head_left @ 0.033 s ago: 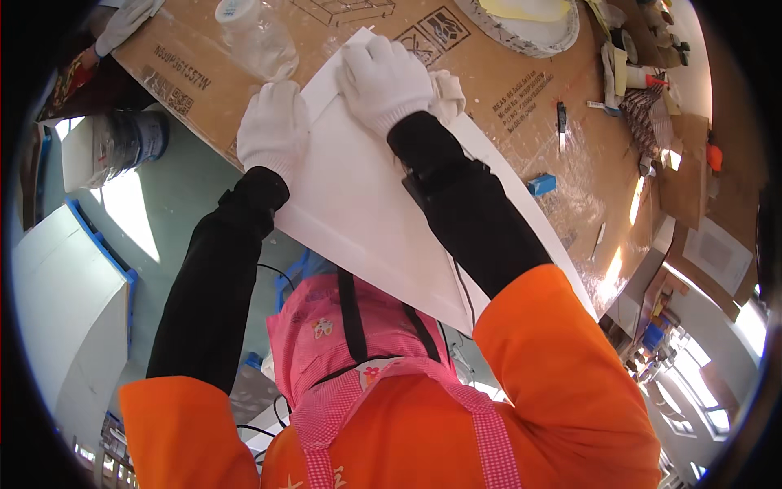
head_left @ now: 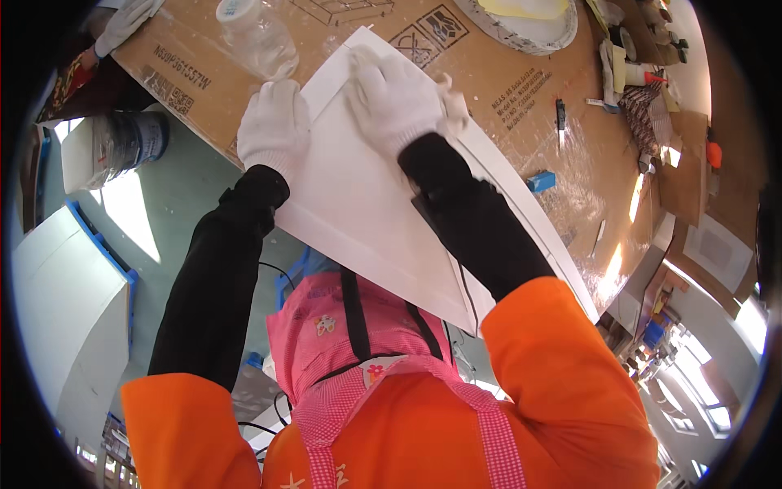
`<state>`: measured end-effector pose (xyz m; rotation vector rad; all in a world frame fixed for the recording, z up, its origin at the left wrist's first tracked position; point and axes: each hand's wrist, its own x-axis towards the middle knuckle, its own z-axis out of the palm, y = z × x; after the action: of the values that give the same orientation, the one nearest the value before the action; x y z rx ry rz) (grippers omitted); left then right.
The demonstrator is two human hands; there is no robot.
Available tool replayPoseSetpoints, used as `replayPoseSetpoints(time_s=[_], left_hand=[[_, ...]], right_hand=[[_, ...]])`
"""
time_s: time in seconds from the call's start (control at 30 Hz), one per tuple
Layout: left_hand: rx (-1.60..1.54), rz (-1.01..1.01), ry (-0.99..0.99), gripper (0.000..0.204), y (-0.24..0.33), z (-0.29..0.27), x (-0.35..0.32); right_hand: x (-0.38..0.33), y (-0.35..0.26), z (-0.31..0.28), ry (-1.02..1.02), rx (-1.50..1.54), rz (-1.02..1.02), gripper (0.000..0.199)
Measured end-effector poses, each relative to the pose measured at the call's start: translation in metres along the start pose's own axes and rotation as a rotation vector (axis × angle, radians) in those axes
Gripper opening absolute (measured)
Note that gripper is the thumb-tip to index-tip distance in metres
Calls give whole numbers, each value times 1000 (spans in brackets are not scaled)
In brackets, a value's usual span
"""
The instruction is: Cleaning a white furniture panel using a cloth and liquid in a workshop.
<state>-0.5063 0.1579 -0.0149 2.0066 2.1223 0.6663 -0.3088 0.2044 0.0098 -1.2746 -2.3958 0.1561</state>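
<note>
A large white panel [head_left: 358,212] with border strips along its edges lies aslant over the table in front of me, one corner pointing away. My left hand [head_left: 274,122], in a white knit glove, is closed on its left edge. Near the far corner, my right hand [head_left: 393,96] presses on the panel's face with curled fingers, slightly blurred. Whatever those fingers may hold is hidden. Close beside it, at the panel's right edge, is a crumpled off-white cloth [head_left: 454,106].
Cardboard [head_left: 529,106] covers the table, with a clear plastic jar [head_left: 261,45], a round tub [head_left: 529,24], a utility knife [head_left: 560,118] and a small blue block [head_left: 541,182]. Another person's gloved hand [head_left: 122,28] is at the far left. A bucket [head_left: 122,147] stands on the floor.
My right hand has slid a little toward me and to the right across the panel. The cloth beside it has shifted the same way. My left hand stays put.
</note>
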Motion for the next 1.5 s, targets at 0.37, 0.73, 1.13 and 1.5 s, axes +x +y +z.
replayPoseSetpoints(time_s=[0.37, 0.73, 1.13, 1.5], left_hand=[[82, 23, -11, 14, -2, -2, -2], [100, 24, 2, 20, -18, 4, -2], [202, 70, 0, 26, -17, 15, 6], [184, 63, 1, 29, -19, 11, -2]], right_hand=[[-211, 5, -79, -142, 98, -74, 23], [-249, 88, -108, 47, -214, 287, 16], [-84, 47, -35, 112, -39, 103, 8], [-288, 104, -126, -35, -208, 362, 17]])
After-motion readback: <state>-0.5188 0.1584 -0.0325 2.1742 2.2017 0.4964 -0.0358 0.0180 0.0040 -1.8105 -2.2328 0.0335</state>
